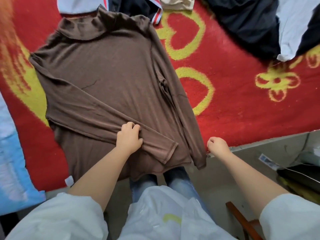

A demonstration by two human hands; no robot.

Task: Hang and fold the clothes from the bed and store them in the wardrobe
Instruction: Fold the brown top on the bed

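A brown long-sleeved turtleneck lies flat on the bed, collar away from me, hem hanging over the near edge. One sleeve is folded diagonally across its lower body. My left hand grips that folded sleeve with curled fingers. The other sleeve runs down the right side of the garment to the bed's edge. My right hand hovers just right of that sleeve's cuff, fingers curled, holding nothing.
A red blanket with yellow hearts and flowers covers the bed. More clothes lie at the far side: a dark garment, a light blue one, a striped piece. A light blue pillow sits at left. Floor clutter lies at right.
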